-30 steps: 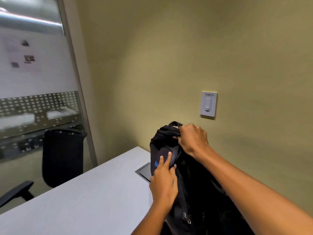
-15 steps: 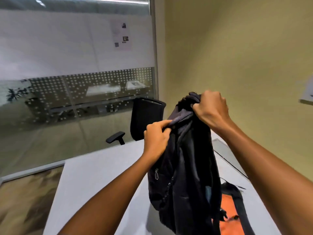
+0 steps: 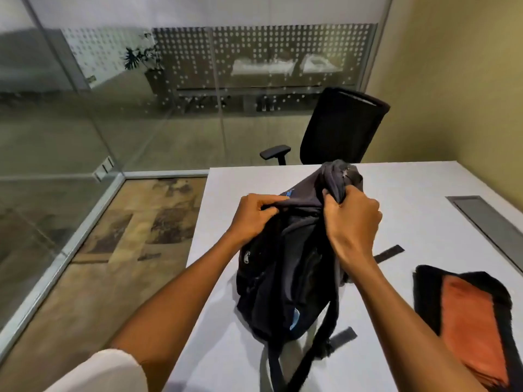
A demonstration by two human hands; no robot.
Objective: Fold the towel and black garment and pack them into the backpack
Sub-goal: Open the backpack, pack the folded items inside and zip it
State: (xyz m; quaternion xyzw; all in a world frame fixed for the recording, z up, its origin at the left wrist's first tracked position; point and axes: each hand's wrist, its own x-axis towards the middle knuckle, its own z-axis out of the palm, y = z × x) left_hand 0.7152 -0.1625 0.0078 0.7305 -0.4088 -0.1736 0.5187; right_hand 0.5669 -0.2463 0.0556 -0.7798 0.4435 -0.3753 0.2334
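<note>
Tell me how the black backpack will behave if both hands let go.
The backpack looks floppy: its top bunches where the left hand and right hand grip it. It would probably slump onto the table, and seems fairly empty.

The backpack [image 3: 285, 278] is black with blue marks; the towel [image 3: 475, 329] is orange on the black garment [image 3: 424, 295]; the table [image 3: 410, 188] is white.
</note>
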